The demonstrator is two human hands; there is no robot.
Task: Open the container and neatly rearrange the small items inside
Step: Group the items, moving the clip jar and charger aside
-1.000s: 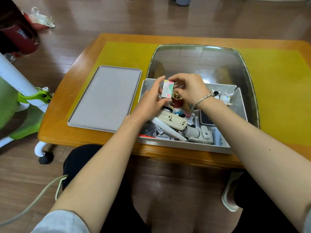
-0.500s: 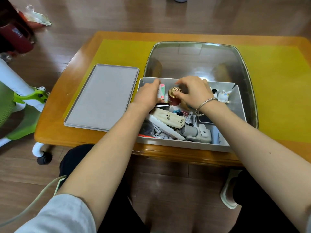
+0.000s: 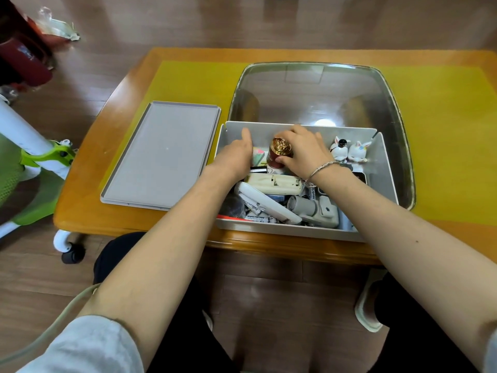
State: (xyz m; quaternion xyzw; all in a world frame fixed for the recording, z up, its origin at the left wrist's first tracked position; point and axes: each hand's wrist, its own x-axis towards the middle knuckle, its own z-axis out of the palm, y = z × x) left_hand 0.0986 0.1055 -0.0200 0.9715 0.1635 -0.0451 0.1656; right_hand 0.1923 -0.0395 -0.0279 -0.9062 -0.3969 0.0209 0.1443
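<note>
1. The box (image 3: 382, 168) is already open, its lid (image 3: 161, 154) flat to the left of the left hand (image 3: 235, 158); sorting is underway.
2. Next, the jar (image 3: 279, 154) probably needs standing upright at the back wall.
3. The right hand (image 3: 304, 150) curls round the jar; the left reaches deep beside a small card (image 3: 258, 155), grip hidden.

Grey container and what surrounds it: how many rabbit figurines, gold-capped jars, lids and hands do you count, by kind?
Rabbit figurines: 2
Gold-capped jar: 1
Grey lid on the table: 1
Hands in the grey container: 2, left hand and right hand
Total: 6
</note>
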